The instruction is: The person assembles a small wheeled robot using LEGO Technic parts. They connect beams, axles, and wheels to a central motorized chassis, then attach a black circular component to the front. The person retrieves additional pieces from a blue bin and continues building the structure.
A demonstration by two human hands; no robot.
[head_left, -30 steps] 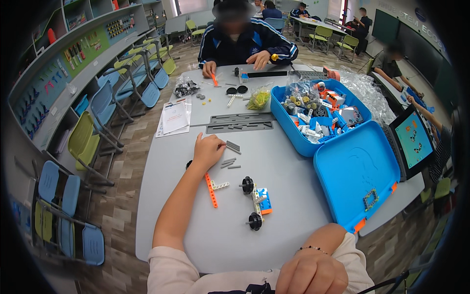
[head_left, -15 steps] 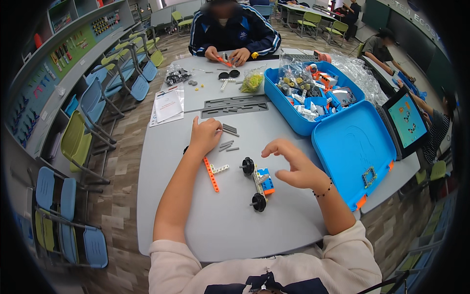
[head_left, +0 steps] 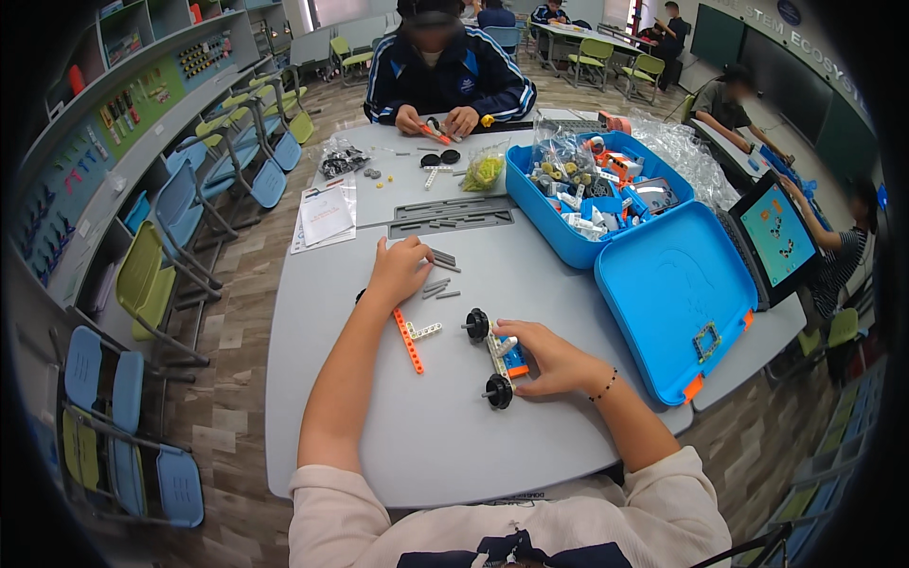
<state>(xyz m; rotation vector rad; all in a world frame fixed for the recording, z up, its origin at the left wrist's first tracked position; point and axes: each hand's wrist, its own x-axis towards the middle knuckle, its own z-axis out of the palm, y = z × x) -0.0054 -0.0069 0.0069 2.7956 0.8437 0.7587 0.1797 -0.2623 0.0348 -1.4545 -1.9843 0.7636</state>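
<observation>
My right hand (head_left: pixel 559 360) has its fingers and thumb around the blue-and-orange block of a small wheeled brick model (head_left: pixel 499 352). The model lies on the grey table, its two black wheels and axle ends facing left. My left hand (head_left: pixel 401 272) rests palm down on the table with bent fingers, beside loose grey axles (head_left: pixel 436 286). Whatever its fingertips hold is hidden. Below that hand lies an orange beam (head_left: pixel 409 343) with a white angled beam (head_left: pixel 425 331) against its right side. A dark part shows partly behind my left wrist.
An open blue case (head_left: pixel 568 241) full of parts stands at the right, its lid (head_left: pixel 677 303) folded toward me. Beyond the lid is a tablet (head_left: pixel 775 235). Grey trays (head_left: pixel 454 210) hold axles; papers (head_left: pixel 325 216) lie at left. Across the table, a person handles orange parts.
My right hand has come down from above the table onto the wheeled model and closed around its block. My left hand has stayed almost in place.
</observation>
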